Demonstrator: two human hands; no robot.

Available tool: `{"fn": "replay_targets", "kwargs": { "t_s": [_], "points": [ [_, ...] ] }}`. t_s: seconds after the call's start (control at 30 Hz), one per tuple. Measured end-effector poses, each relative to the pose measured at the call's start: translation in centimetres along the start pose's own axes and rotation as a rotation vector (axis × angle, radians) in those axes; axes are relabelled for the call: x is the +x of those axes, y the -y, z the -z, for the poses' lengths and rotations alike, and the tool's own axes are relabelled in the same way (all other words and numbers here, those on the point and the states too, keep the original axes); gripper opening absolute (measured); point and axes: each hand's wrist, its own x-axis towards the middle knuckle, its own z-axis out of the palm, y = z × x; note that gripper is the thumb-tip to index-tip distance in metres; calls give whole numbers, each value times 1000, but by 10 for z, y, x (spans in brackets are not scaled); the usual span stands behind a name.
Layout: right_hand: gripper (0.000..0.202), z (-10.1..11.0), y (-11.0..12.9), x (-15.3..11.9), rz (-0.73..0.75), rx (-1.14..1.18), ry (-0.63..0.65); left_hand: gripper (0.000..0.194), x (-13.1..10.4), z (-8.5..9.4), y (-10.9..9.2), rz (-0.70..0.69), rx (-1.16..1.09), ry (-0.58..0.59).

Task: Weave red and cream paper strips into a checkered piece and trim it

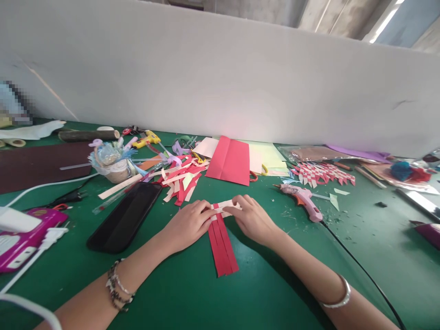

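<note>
Red paper strips (223, 247) lie side by side on the green table, their lower ends pointing towards me. Pale pink strips (224, 207) cross them at the top in a small woven patch. My left hand (192, 222) pinches the left side of this patch between thumb and fingers. On the other side, my right hand (252, 217) has its thumb and fingers closed on the right ends of the pale strips. The fingertips hide part of the weave.
Behind my hands are a folded red sheet (229, 160) and a pile of cut strips (182, 179). A black phone (125, 217) lies left. A pink glue gun (307, 201) with a cord and woven red-white pieces (323, 174) are right. A magenta power strip (30, 233) is far left.
</note>
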Motion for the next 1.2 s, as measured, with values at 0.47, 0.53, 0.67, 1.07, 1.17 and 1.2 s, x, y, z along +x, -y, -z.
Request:
{"fn": "replay_targets", "kwargs": {
  "t_s": [0.47,0.53,0.67,1.07,1.17,1.2],
  "points": [
    [47,-3,6,2,-24,95,94,25,2,1,1,23,-23,-21],
    [46,-3,4,0,-28,85,74,25,2,1,1,31,-32,-18],
    [40,-1,-2,-4,-55,75,52,24,2,2,1,33,-57,-29],
    [39,0,-18,-14,-131,35,39,21,2,4,3,53,-90,-20],
    [37,4,-19,-14,-148,13,49,21,1,4,3,55,-96,-21],
    [36,5,-19,-14,-153,6,48,21,1,3,3,55,-96,-21]
  ]
}}
